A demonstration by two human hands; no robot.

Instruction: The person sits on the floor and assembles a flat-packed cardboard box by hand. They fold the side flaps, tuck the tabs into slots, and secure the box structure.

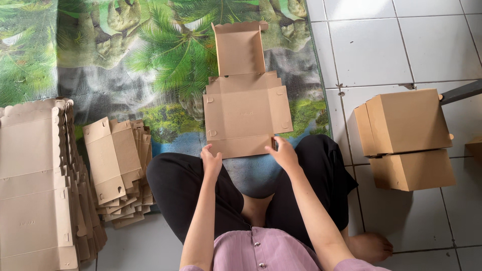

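Observation:
A flat brown cardboard box blank (246,115) lies on the patterned mat (125,50) in front of my crossed legs, its far lid part standing up with raised sides. My left hand (211,161) grips the blank's near left corner. My right hand (284,153) pinches the near edge at the right, fingers over the cardboard. Both forearms reach out from a pink buttoned shirt.
A stack of smaller flat blanks (118,165) lies to my left, beside a taller pile of large blanks (35,185) at the far left. Two folded brown boxes (406,138) sit stacked on the white tiled floor at right. A dark bar (462,92) crosses the right edge.

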